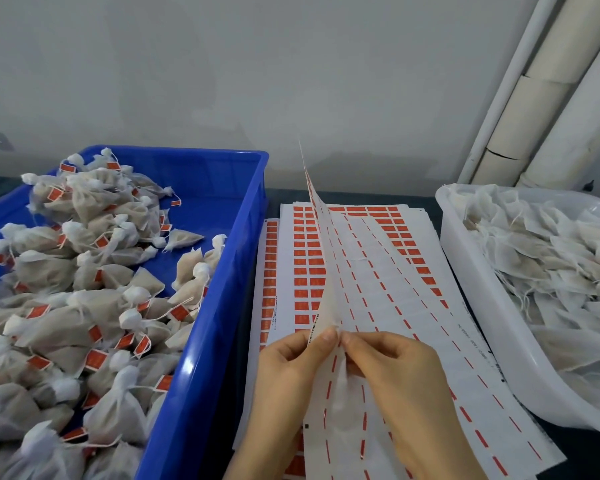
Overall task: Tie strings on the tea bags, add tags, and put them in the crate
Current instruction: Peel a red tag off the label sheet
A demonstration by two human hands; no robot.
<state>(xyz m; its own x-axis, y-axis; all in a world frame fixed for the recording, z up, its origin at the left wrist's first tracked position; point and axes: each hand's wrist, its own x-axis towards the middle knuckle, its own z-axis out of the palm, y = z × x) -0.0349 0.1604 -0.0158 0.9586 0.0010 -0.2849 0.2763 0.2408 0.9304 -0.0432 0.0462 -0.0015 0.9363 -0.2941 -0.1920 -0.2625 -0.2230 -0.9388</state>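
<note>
Hands meet at the near edge: left hand [288, 362] pinches lifted white spent tag sheet [321, 258]; right hand [392, 368] grips likewise. Tagged bags fill blue plastic crate [229, 258]. Tagging step; next likely needs clearing sheet, exposing red tags.

No legible text. Tiny print runs along the sheet [430, 306] edge right of the fingers [329, 336], too blurred to read; red tags [302, 282] too small.

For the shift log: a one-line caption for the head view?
Both hands peel a tag sheet between blue crate and white tub.
</note>
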